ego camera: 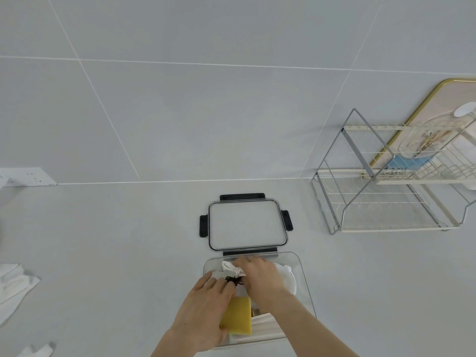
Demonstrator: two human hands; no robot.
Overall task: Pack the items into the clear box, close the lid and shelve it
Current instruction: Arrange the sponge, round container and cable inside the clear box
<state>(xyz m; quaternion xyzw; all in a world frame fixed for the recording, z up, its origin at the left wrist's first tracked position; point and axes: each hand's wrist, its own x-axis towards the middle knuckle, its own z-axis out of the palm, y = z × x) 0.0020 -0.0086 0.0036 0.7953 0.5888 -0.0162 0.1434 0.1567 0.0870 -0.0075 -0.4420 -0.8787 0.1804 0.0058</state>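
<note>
The clear box point(305, 284) stands on the white counter right in front of me, with both hands inside it. Its clear lid point(247, 225), with black clasps, lies flat just behind the box. Inside the box I see a yellow sponge point(238, 315), white items along the near side point(260, 328) and a white round item point(288, 279) at the right. My left hand point(206, 305) presses down on the left part of the contents. My right hand point(260, 276) grips a small white pouch point(229, 267) with a black drawstring point(233, 280).
A two-tier wire rack point(391, 199) stands at the right against the tiled wall, with a gold-rimmed board behind it. White cloths point(13, 287) lie at the left edge of the counter. A white socket plate point(28, 176) sits on the wall at the left.
</note>
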